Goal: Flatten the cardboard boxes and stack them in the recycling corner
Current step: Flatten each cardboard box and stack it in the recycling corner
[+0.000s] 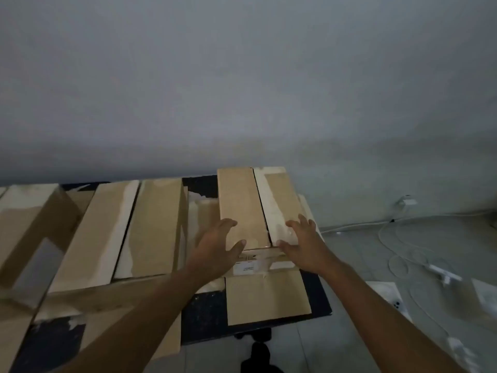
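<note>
A closed brown cardboard box (pixel 247 203) stands on a dark table (pixel 204 313), its two top flaps meeting along a middle seam. A white label shows on its near side. My left hand (pixel 219 244) lies on the near end of the left flap with fingers spread and the thumb over the near edge. My right hand (pixel 302 239) rests with spread fingers on the near end of the right flap. A larger closed box (pixel 134 230) with torn tape strips stands to the left.
Another box (pixel 29 227) sits at the far left, and flat cardboard (pixel 266 297) lies under the held box. A grey wall rises behind the table. On the floor to the right lie white cables (pixel 387 230) and a wall charger (pixel 407 201).
</note>
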The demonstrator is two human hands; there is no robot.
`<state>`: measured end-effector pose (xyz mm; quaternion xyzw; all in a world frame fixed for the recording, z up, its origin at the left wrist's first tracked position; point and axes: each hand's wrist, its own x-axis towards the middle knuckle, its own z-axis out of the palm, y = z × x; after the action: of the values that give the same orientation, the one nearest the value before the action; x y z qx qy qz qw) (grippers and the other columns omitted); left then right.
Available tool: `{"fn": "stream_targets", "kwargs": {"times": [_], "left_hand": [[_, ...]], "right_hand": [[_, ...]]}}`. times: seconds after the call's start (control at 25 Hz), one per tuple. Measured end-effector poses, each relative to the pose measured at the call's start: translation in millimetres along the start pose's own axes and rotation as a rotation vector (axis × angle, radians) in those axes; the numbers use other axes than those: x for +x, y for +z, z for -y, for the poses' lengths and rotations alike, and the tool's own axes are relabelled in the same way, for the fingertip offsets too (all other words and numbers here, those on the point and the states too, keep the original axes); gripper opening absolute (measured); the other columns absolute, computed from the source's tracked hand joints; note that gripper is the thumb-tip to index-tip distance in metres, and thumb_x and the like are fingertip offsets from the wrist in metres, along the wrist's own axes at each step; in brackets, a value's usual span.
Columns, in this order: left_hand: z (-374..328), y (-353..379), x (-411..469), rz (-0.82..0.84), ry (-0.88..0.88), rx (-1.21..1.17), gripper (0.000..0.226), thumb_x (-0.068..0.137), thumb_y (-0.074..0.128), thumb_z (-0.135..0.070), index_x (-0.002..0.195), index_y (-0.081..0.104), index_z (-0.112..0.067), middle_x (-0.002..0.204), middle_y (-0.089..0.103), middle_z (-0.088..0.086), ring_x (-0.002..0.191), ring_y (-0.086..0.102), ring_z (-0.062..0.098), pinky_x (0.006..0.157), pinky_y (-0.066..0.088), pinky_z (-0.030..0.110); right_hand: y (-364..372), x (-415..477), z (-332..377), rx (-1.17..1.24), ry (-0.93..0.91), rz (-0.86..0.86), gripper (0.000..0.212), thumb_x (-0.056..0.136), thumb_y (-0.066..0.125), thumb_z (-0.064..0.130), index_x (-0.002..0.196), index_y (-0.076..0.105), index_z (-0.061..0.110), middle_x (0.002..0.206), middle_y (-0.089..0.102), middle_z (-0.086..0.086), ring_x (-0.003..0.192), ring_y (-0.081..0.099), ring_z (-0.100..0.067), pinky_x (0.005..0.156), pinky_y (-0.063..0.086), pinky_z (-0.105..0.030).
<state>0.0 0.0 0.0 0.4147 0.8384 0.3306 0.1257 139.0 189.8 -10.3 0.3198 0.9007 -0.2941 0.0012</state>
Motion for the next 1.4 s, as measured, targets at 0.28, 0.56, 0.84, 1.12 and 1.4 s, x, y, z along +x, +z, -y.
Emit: {"fn": "stream_targets", "kwargs": {"times": [0.28,0.56,0.84,1.12,1.4], "left_hand": [[9.1,71.1,36.1,0.100,-0.358,0.171,0.096,0.078,0.041,-0.078,0.149,0.001,-0.027,0.159,-0.018,-0.001,0.147,-0.015,0.027,0.117,0.005,0.057],[15.8,82.4,38.6,0.065,-0.273,0.330,0.111,0.070,0.030,-0.090,0.152,-0.007,-0.026,0.156,-0.031,0.004,0.142,-0.030,0.025,0.113,-0.006,0.045],[35.1,86.8,33.2,-0.032,-0.160,0.197,0.105,0.067,0.044,-0.085,0.148,0.026,-0.021,0.161,-0.005,0.005,0.147,-0.011,0.026,0.110,0.005,0.051],[32.0,83.0,30.0,-0.142,-0.164,-0.081,0.099,0.070,0.052,-0.076,0.149,0.021,-0.024,0.160,0.005,-0.011,0.148,0.003,0.011,0.116,0.016,0.040],[21.1,67.3,0.5,-0.626,-0.568,-0.588,0.060,0.089,0.036,-0.063,0.130,0.043,-0.020,0.117,0.059,0.007,0.100,0.058,0.013,0.089,0.049,0.035]], "right_hand": [[29.3,48.4,-38.9,-0.147,-0.011,-0.053,0.091,0.074,0.034,0.085,0.144,0.023,0.028,0.159,0.004,-0.011,0.145,0.007,-0.033,0.110,0.029,-0.055],[32.2,41.8,-39.0,-0.260,-0.036,-0.003,0.106,0.072,0.027,0.089,0.153,-0.002,0.026,0.158,-0.024,-0.009,0.146,-0.019,-0.030,0.113,0.019,-0.055],[30.5,44.6,-54.5,-0.176,-0.120,0.011,0.107,0.071,0.033,0.090,0.154,0.003,0.029,0.158,-0.026,-0.005,0.145,-0.023,-0.027,0.115,0.013,-0.052],[28.3,36.3,-58.9,0.345,-0.210,-0.132,0.086,0.085,0.037,0.074,0.153,0.019,0.024,0.162,0.013,0.001,0.149,0.010,-0.013,0.118,0.021,-0.034],[3.7,25.5,-79.2,0.907,0.394,-0.567,0.052,0.085,0.068,0.040,0.129,0.045,0.023,0.118,0.059,0.005,0.101,0.060,-0.005,0.102,0.047,-0.044]]}}
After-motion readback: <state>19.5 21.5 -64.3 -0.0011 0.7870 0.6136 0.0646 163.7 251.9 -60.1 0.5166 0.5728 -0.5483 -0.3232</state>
